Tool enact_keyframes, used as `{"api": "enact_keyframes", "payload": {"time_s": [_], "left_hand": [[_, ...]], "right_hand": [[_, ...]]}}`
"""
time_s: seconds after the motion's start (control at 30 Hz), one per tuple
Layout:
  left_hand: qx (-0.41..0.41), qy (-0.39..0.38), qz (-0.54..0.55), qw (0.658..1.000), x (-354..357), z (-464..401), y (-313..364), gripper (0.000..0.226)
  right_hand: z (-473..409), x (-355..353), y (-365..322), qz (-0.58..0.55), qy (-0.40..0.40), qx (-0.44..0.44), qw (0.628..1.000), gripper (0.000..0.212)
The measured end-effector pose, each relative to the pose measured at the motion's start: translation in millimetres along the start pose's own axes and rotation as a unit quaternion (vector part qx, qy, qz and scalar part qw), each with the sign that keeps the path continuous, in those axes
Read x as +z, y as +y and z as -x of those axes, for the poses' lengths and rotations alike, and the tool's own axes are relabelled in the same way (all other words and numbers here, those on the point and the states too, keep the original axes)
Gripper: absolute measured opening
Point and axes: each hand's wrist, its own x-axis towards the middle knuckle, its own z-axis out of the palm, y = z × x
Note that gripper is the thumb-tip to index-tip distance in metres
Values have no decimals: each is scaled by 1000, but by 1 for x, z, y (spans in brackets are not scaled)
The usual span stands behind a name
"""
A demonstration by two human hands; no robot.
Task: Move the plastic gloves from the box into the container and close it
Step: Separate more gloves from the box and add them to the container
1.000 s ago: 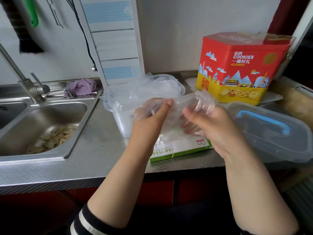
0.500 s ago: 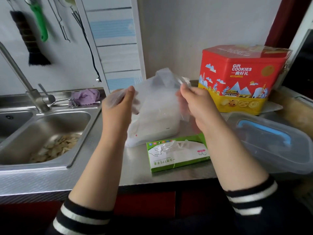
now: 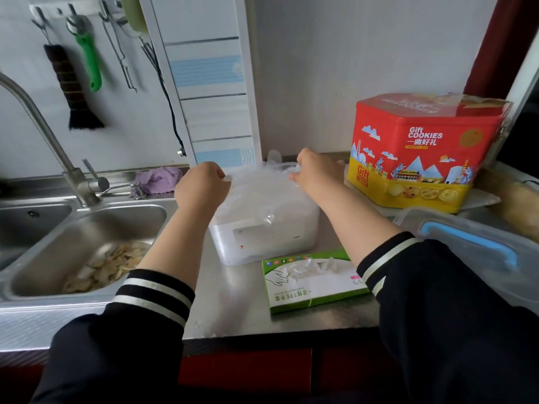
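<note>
Clear plastic gloves (image 3: 256,191): a bunched stack held over the open translucent container (image 3: 264,231), lower edge apparently inside it. Left hand (image 3: 202,185) pinches the stack's left end; right hand (image 3: 313,173) pinches its right end, fingers curled. Green glove box (image 3: 313,282): flat on the steel surface (image 3: 233,310) just in front of the container, one glove protruding. Blue-handled lid (image 3: 478,252): at right, beside red cookie tin (image 3: 423,150).
</note>
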Motion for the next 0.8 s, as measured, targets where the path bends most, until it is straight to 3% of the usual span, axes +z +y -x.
{"api": "enact_keyframes", "payload": {"time_s": [0.17, 0.27, 0.37, 0.43, 0.5, 0.57, 0.7, 0.77, 0.8], "left_hand": [[5, -14, -42, 999, -1, -6, -9, 16], [-48, 4, 115, 992, -2, -13, -24, 20], [-88, 129, 271, 950, -7, -13, -32, 28], [-14, 209, 299, 931, -13, -2, -22, 27], [93, 239, 310, 916, -18, 20, -3, 23], [164, 235, 329, 900, -18, 47, 15, 23], [200, 175, 416, 870, -6, 103, 31, 29], [206, 123, 440, 865, 7, 128, 27, 28], [206, 88, 438, 871, 15, 139, 23, 23]], "right_hand": [[0, -5, -2, 73, -29, -45, 996, 34], [3, -5, -2, 90, -28, -52, 994, 34], [6, -6, -1, 84, -30, -59, 994, 37], [7, -6, -1, 72, -29, -60, 995, 40], [7, -4, 1, 45, -28, -56, 997, 41], [10, -5, 4, 3, 0, -53, 999, 41], [34, -18, 13, -149, 138, -66, 977, 31], [57, -22, 18, -278, 150, -66, 946, 12], [69, -23, 22, -333, 132, -71, 931, 12]]}}
